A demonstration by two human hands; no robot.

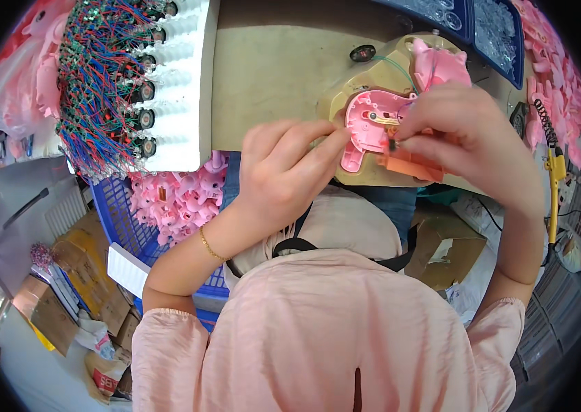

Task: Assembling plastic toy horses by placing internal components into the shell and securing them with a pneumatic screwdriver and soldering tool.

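A pink plastic toy shell half lies hollow side up in a tan holding block, with a pale lever-like part and a screw inside. My left hand is closed at the shell's left edge, thumb and forefinger pinched; what they hold, if anything, is too small to tell. Over the shell's right side, my right hand pinches a small dark part, slightly blurred. Below these fingers is an orange block-like piece. A rounded pink part sits farther back, with green wires running to a black round speaker.
A white ridged foam tray at the left bears wired speakers and tangled wires. Blue bins with clear pieces stand far right. Pink parts fill a blue basket. A yellow tool hangs from a coiled cord.
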